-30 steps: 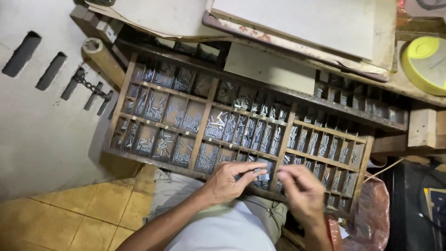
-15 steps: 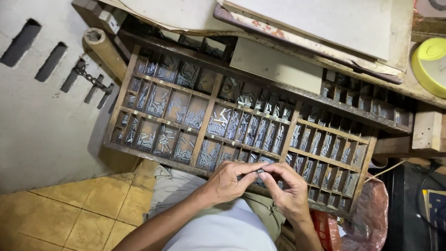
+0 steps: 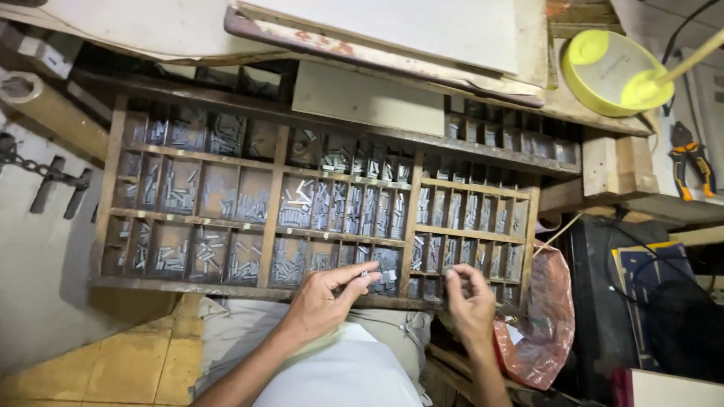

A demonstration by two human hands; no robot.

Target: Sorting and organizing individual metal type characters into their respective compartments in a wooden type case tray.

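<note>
Hands at the wooden compartmented type tray (image 3: 411, 226)

Left hand (image 3: 320, 301) pinches a small grey metal sort (image 3: 365, 274), axis unclear; right hand (image 3: 471, 301) beside it, fingers curled, grasp unclear.

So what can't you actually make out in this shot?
- Head view: what the left hand pinches, a small piece at its fingertips, is too small to tell.
- Right hand: fingers curled, any contents hidden.
- Metal pieces in the wooden tray: markings too small.
- Tray's back row: covered by boards.
</note>
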